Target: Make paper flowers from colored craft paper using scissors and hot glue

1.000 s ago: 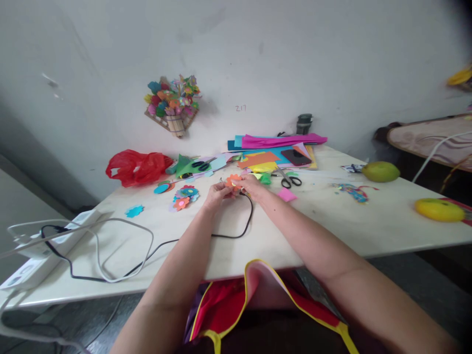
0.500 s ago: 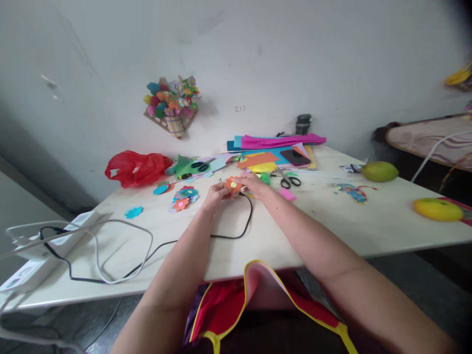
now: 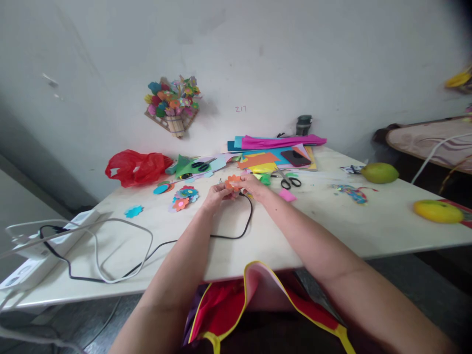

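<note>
Between my two hands, a little above the table, is an orange paper flower (image 3: 232,181). My left hand (image 3: 217,192) pinches its left edge. Closed on its right side, my right hand (image 3: 251,185) has fingers lying over the flower's middle, so its centre is hidden. Just below my hands the end of a black cable (image 3: 246,221) curves across the table. To the left lies a small pile of layered paper flowers (image 3: 184,196), and beyond it some blue and orange paper discs (image 3: 161,189). Right of my right hand are black-handled scissors (image 3: 290,183) and a pink paper piece (image 3: 286,195).
A white power strip (image 3: 47,250) with looping cables lies at the left. A red plastic bag (image 3: 137,168), coloured sheets (image 3: 273,150), a second pair of scissors (image 3: 201,165) and a phone (image 3: 295,158) sit at the back. Two mangoes (image 3: 438,211) rest at the right.
My right fingers have shifted over the flower, covering the yellow centre that showed before. Both hands stay in nearly the same place.
</note>
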The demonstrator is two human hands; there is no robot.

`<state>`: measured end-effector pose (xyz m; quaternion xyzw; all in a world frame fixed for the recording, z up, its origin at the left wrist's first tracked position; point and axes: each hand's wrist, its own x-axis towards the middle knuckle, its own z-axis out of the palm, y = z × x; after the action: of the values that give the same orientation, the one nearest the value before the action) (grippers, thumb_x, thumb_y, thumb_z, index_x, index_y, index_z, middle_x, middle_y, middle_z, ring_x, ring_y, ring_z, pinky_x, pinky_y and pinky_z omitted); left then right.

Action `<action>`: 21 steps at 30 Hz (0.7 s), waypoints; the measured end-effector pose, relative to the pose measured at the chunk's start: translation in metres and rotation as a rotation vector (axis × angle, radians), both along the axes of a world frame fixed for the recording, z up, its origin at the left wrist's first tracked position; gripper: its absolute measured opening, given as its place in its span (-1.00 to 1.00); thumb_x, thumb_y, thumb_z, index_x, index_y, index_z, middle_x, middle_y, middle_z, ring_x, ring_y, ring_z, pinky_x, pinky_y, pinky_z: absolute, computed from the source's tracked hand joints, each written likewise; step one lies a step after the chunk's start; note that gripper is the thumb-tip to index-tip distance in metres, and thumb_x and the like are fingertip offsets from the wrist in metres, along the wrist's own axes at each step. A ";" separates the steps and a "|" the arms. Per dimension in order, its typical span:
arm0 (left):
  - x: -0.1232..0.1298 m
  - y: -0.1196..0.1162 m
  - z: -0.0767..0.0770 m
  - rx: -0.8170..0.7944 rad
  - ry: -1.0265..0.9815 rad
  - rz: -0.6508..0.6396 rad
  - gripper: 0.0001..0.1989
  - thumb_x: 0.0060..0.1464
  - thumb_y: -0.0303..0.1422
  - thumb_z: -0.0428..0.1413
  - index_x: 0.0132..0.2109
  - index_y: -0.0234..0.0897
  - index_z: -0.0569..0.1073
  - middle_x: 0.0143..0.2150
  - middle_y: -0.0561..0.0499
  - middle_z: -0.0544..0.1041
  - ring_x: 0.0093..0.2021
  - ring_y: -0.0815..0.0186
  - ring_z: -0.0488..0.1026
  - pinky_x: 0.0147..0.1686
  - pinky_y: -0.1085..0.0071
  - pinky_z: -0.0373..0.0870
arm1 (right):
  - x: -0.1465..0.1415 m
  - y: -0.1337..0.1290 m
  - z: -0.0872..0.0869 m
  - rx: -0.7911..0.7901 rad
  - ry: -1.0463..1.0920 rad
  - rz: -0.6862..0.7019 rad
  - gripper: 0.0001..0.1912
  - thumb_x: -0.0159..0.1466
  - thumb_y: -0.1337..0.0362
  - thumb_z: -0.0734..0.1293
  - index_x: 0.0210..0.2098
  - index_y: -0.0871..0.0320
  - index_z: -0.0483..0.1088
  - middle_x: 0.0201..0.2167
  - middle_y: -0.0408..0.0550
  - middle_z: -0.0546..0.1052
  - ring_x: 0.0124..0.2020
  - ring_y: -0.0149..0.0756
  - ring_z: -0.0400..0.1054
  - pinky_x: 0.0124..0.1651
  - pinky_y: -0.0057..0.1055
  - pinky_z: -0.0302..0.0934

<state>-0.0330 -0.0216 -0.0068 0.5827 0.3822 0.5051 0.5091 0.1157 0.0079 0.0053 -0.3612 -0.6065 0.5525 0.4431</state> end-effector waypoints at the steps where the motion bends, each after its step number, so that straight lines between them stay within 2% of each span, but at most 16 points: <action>1: 0.000 0.000 0.000 -0.001 0.002 0.001 -0.73 -0.24 -0.26 0.24 -0.41 -0.42 0.49 -0.52 -0.06 0.50 -0.51 0.34 0.42 -0.38 0.39 0.37 | 0.000 0.000 0.000 0.008 0.011 0.000 -0.73 -0.10 0.17 0.43 -0.49 0.25 0.43 -0.62 -0.10 0.46 -0.59 -0.43 0.25 -0.54 -0.49 0.01; 4: -0.001 0.001 -0.001 0.001 0.000 -0.005 -0.73 -0.24 -0.27 0.24 -0.41 -0.42 0.49 -0.52 -0.06 0.50 -0.51 0.35 0.41 -0.39 0.39 0.37 | -0.003 0.000 -0.002 0.022 0.056 -0.037 -0.77 -0.10 0.22 0.43 -0.53 0.25 0.41 -0.62 -0.09 0.45 -0.59 -0.42 0.25 -0.53 -0.47 0.04; 14: -0.002 0.006 -0.005 -0.001 -0.005 -0.032 -0.73 -0.21 -0.25 0.24 -0.40 -0.41 0.49 -0.52 -0.04 0.49 -0.50 0.34 0.42 -0.38 0.38 0.37 | -0.010 0.002 -0.007 0.002 0.034 -0.130 -0.77 -0.04 0.16 0.40 -0.52 0.22 0.40 -0.64 -0.14 0.42 -0.60 -0.44 0.22 -0.52 -0.47 0.02; 18: -0.002 0.005 -0.004 -0.004 -0.011 -0.027 -0.74 -0.21 -0.26 0.24 -0.39 -0.40 0.49 -0.53 -0.03 0.49 -0.51 0.34 0.42 -0.39 0.38 0.35 | -0.010 0.003 -0.008 -0.020 0.024 -0.117 -0.74 -0.04 0.12 0.40 -0.48 0.22 0.42 -0.64 -0.15 0.42 -0.60 -0.45 0.20 -0.52 -0.47 0.00; 21: -0.002 0.004 -0.003 -0.009 -0.024 -0.010 -0.75 -0.23 -0.27 0.24 -0.41 -0.40 0.48 -0.53 -0.04 0.49 -0.52 0.34 0.41 -0.40 0.38 0.35 | -0.005 0.003 -0.004 -0.045 0.027 -0.048 -0.65 -0.01 0.02 0.37 -0.44 0.21 0.44 -0.61 -0.12 0.43 -0.58 -0.44 0.22 -0.53 -0.48 0.00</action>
<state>-0.0348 -0.0172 -0.0101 0.5762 0.3753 0.5078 0.5190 0.1102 0.0105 0.0008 -0.3781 -0.5788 0.5602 0.4563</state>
